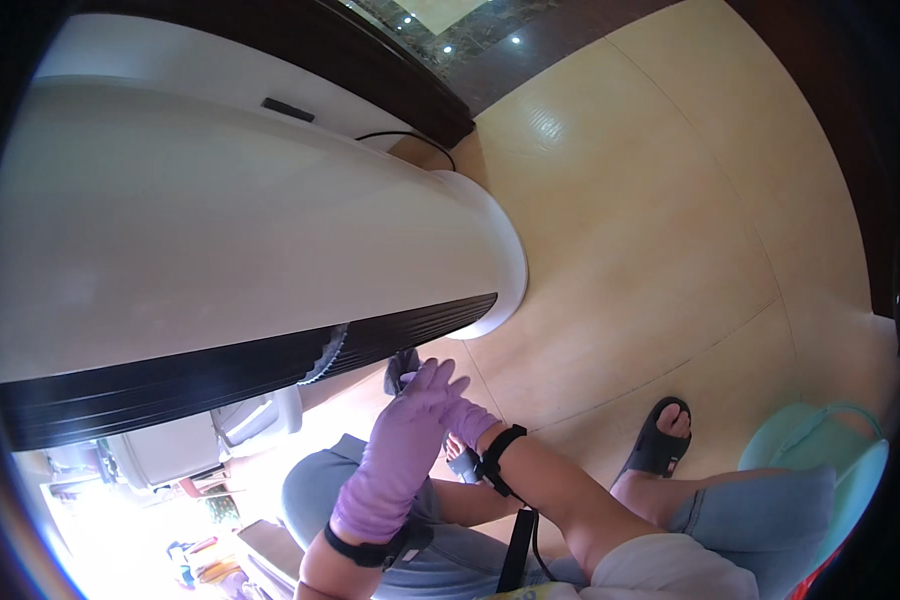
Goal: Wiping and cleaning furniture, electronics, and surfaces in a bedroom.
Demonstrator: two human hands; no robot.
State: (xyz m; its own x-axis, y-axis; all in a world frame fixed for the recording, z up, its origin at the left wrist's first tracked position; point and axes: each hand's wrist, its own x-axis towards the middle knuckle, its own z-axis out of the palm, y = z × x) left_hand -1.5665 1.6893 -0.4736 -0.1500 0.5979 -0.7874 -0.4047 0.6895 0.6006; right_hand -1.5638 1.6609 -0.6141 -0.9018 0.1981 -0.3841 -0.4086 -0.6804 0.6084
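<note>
My left hand (412, 435), in a purple glove, reaches up from the bottom with its fingers partly spread. Crossing behind it, my right hand (471, 420) wears the same kind of glove and is largely hidden. At the left hand's fingertips is a small dark grey cloth (400, 369); its grip looks like the left hand's, and the right hand's fingers cannot be seen. Just beyond the cloth runs the black slatted grille (397, 330) of a tall white floor-standing appliance (270, 225), probably an air conditioner. A curved, pale-edged piece (330, 352) shows at the grille.
The appliance's round white base (506, 255) rests on beige floor tiles (630, 225). A black cable (420, 136) runs behind it near a dark wooden frame (461, 120). At right is a light green plastic bucket (862, 480). My foot in a black sandal (649, 442) is nearby.
</note>
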